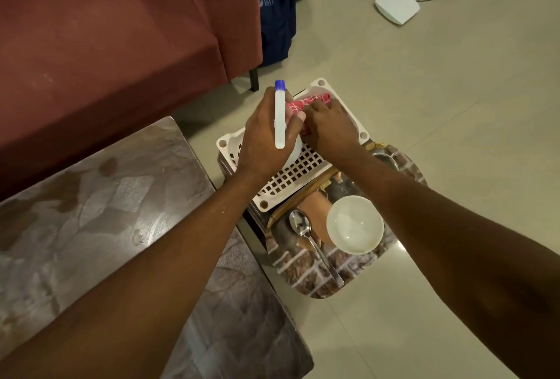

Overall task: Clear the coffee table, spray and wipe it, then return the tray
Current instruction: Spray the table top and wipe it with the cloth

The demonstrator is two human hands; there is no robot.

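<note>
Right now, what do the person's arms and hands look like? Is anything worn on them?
Both arms are bare as far as the picture shows; no sleeve is in view. The left hand and the right hand wear no gloves. No watch or bracelet shows at either wrist, and no ring on the visible fingers. A tiny white speck sits on the left forearm.

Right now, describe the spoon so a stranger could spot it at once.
Find the coffee table; just past its right edge sits a brick-patterned tray. On it, left of the white bowl, lies the spoon. It is slim, shiny metal, while the bowl is round and white.
</note>
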